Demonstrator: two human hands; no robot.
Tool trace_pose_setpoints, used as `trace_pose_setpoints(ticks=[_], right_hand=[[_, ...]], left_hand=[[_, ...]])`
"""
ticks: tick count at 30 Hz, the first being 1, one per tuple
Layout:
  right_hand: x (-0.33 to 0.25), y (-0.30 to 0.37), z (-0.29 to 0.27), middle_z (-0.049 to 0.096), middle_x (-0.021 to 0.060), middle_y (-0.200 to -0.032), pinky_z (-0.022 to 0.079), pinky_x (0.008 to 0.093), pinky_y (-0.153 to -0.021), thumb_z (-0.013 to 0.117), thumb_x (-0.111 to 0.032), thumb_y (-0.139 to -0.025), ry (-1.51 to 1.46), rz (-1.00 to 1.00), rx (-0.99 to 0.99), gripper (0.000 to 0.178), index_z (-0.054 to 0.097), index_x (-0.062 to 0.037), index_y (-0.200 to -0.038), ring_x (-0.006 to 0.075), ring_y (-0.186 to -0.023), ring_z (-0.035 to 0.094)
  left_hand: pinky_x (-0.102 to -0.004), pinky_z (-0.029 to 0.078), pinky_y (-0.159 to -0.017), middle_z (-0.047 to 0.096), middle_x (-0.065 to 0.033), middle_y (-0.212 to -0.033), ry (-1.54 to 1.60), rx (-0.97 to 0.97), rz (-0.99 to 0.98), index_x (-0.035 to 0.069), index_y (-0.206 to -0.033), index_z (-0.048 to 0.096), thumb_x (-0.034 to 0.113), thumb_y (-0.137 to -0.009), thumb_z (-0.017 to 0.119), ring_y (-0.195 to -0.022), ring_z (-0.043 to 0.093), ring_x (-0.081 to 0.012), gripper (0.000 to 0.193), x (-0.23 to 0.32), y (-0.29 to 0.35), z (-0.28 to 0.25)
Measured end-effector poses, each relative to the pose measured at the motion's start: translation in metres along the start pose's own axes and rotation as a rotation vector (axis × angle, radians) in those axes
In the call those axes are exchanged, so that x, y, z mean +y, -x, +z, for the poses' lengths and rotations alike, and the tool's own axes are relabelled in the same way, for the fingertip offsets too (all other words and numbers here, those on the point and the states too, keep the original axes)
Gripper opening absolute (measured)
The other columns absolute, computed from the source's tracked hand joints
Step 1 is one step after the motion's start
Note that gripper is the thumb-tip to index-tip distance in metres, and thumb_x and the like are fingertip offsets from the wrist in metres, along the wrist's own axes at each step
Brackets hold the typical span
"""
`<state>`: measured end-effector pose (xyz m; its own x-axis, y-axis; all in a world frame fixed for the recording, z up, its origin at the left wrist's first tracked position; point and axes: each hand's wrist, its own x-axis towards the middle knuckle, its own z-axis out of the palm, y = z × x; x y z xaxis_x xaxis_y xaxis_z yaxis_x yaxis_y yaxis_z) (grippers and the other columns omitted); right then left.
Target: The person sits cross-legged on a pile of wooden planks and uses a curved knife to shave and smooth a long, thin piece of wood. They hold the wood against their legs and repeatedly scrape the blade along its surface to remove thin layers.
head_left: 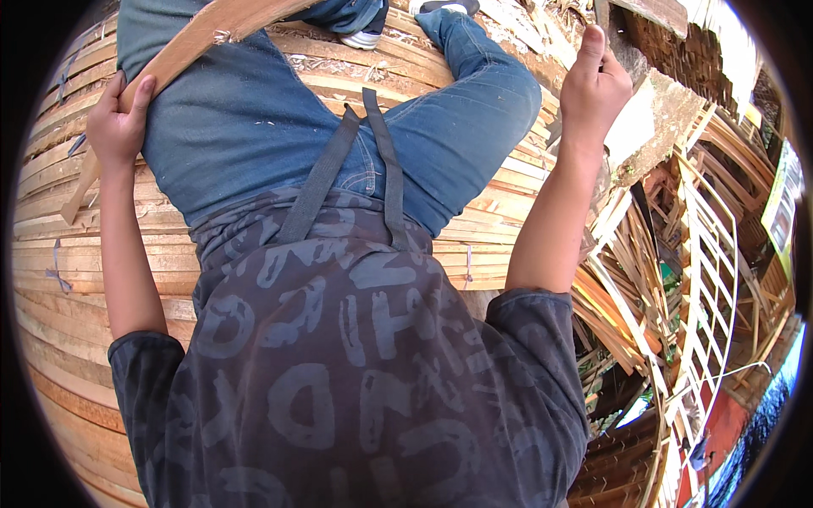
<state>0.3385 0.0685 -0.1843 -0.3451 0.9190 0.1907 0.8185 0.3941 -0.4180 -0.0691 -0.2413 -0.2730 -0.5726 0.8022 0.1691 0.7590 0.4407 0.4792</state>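
Observation:
My left hand (119, 121) is closed around a long, curved piece of light wood (199, 41). The piece rises across my thigh toward the top edge, and its lower end sticks out past my wrist at the left. A small tuft of shavings clings to its face. Up at the right, my right hand (595, 80) is raised and closed, thumb on top. A narrow dark strip shows just above its fingers; whether the hand grips it I cannot tell. The two hands are far apart, one on each side of my legs in blue jeans (483, 110).
I sit on stacked wooden battens (110, 254), tied in places with thin strings. Wood shavings (347, 68) lie between my legs. At right stand a pale rough block (665, 127), a white lattice frame (707, 279) and a heap of thin wood strips (631, 296). A shoe (362, 39) shows at the top.

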Motion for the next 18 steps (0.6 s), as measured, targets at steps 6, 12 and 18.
trace_pose_setpoints(ticks=[6, 12, 18], right_hand=[[-0.028, 0.007, 0.018, 0.048, 0.0177, -0.05, 0.036, 0.041, -0.048, 0.057, -0.051, -0.088, 0.031, 0.011, -0.058, 0.061, 0.057, 0.0045, -0.063, 0.0287, -0.046, 0.047], [-0.016, -0.016, 0.036, 0.052, 0.0133, -0.049, 0.042, 0.0375, -0.05, 0.054, -0.067, -0.084, 0.127, -0.146, 0.137, 0.072, 0.065, 0.0031, -0.068, 0.0259, -0.047, 0.051], [0.014, -0.025, 0.043, 0.056, 0.0168, -0.053, 0.044, 0.0397, -0.052, 0.051, -0.075, -0.079, 0.199, -0.235, 0.354, 0.077, 0.068, -0.0003, -0.072, 0.033, -0.05, 0.054]], left_hand=[[-0.028, 0.046, -0.058, 0.062, -0.0128, -0.067, -0.002, -0.016, -0.022, 0.001, -0.095, 0.067, 0.058, -0.078, 0.068, -0.059, 0.059, -0.0191, 0.059, 0.002, -0.006, -0.001], [-0.0292, 0.04, -0.051, 0.05, -0.0087, -0.055, 0.026, 0.053, -0.007, 0.004, -0.073, 0.058, 0.061, -0.078, 0.066, -0.051, 0.046, -0.0175, 0.058, 0.028, -0.01, 0.0], [-0.0294, 0.038, -0.049, 0.046, -0.0071, -0.053, 0.003, 0.009, -0.05, 0.006, -0.069, 0.052, 0.062, -0.078, 0.066, -0.049, 0.043, -0.019, 0.058, 0.027, -0.008, -0.002]])
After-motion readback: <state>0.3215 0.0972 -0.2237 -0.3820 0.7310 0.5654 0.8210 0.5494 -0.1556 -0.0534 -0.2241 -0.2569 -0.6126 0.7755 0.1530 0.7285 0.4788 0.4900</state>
